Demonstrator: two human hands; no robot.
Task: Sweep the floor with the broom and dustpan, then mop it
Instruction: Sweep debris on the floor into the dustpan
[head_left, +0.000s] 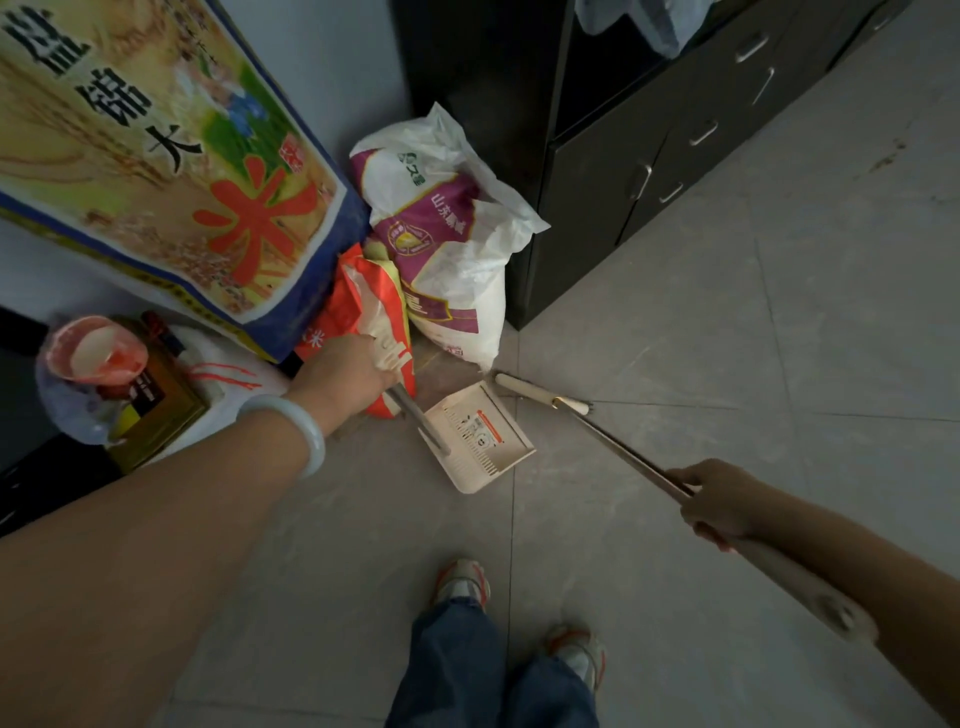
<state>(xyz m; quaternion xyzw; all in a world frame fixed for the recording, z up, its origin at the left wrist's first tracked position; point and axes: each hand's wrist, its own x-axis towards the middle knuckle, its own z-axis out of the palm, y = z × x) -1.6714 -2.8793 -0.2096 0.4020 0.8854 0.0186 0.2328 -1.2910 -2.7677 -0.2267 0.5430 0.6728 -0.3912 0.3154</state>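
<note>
Below, my left hand (345, 366) grips the dustpan (480, 436) handle; my right hand (714, 501) holds the broom (543, 393) shaft, its head lying crosswise just beyond the pan's mouth.

Sacks (441, 249) and black cabinet (623, 171) close off the corner. Open floor (727, 322) lies to the right, unobstructed.

Printed rice sacks (447, 234) lean in the corner beside a black cabinet (649, 145).

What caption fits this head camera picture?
Left hand holds dustpan, right hand holds broom.
</note>
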